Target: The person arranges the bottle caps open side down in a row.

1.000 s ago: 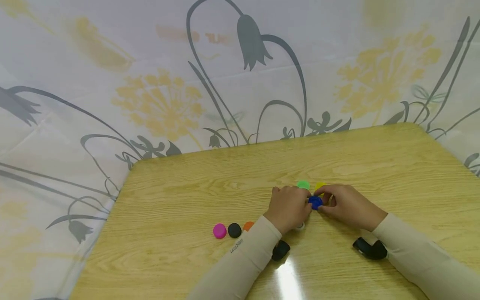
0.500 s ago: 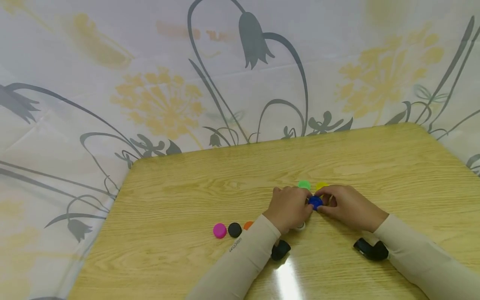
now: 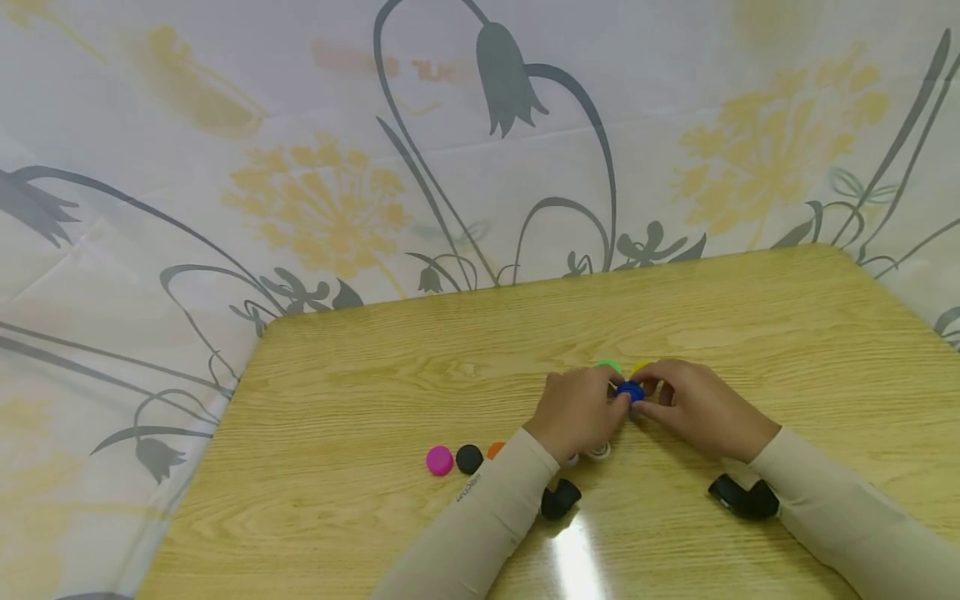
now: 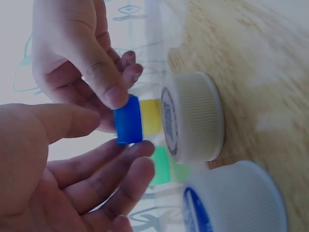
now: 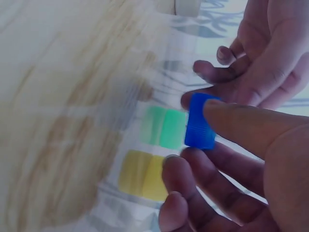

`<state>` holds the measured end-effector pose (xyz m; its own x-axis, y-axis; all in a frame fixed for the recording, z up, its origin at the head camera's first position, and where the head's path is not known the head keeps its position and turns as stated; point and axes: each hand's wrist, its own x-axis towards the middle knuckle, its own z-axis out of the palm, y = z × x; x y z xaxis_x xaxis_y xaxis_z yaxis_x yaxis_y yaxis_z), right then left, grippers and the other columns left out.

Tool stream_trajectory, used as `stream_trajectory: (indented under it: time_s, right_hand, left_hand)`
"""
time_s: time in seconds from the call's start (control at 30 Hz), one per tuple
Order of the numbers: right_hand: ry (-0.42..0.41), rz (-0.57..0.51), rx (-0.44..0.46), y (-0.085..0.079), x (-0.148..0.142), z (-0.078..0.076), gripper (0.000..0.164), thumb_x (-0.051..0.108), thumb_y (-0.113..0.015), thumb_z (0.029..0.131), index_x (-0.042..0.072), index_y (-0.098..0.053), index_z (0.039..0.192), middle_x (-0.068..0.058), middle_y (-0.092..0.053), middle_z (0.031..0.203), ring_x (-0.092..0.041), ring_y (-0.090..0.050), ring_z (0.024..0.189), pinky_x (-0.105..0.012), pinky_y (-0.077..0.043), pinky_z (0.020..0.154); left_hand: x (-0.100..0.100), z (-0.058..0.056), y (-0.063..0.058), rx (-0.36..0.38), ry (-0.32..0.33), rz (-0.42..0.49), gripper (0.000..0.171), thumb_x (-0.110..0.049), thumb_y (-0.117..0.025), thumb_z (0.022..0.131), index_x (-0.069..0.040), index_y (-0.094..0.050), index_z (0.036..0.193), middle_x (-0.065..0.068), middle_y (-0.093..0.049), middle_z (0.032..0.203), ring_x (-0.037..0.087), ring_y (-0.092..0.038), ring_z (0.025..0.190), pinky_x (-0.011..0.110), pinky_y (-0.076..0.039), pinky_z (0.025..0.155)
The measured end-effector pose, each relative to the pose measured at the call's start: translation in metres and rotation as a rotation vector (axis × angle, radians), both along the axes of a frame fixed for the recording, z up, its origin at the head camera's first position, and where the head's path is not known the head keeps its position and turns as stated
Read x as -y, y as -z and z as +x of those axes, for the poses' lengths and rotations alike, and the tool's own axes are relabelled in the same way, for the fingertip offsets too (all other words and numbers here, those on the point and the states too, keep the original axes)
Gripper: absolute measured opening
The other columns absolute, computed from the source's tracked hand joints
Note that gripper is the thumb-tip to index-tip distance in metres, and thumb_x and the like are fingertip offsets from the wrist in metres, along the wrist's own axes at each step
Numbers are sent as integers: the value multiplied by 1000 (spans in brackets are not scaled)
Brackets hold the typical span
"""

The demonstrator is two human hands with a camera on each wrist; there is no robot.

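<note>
A blue bottle cap is between my two hands, close over the table. My left hand pinches its left side with thumb and fingers; my right hand pinches it from the right. In the right wrist view, the right thumb presses on the face of the blue cap. Just beyond the hands lie a green cap and a yellow cap, both partly hidden. White ribbed caps sit on the table nearer to me, partly behind the left hand in the head view.
Left of my arm, a pink cap, a black cap and a half-covered orange cap form a row on the wooden table. Black curved wrist devices show beside the sleeves. A flower-patterned cloth hangs behind the table.
Both hands have shifted slightly away from me with the blue cap, and it has tilted. More of the white caps shows beneath the left hand.
</note>
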<state>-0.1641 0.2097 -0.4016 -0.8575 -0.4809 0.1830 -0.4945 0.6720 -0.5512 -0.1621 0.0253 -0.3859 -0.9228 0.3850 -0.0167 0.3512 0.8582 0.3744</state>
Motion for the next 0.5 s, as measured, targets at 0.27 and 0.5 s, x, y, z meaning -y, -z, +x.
stream_trajectory:
  time_s: [0.27, 0.5]
  right_hand:
    - [18, -96, -142, -3, 2, 1, 25, 5, -77, 85, 2, -69, 109, -5, -70, 96, -2, -61, 73, -22, -53, 63]
    - [25, -134, -167, -6, 5, 3, 26, 3, -75, 87, 2, -67, 112, -5, -72, 94, -1, -62, 72, -21, -54, 62]
  left_hand:
    - [4, -1, -6, -43, -34, 146, 26, -35, -56, 103, -20, -68, 120, -12, -76, 99, -1, -66, 78, 39, -46, 95]
    - [7, -2, -9, -30, -41, 267, 23, -31, -55, 103, -19, -66, 119, -8, -76, 97, -4, -59, 67, 31, -48, 89]
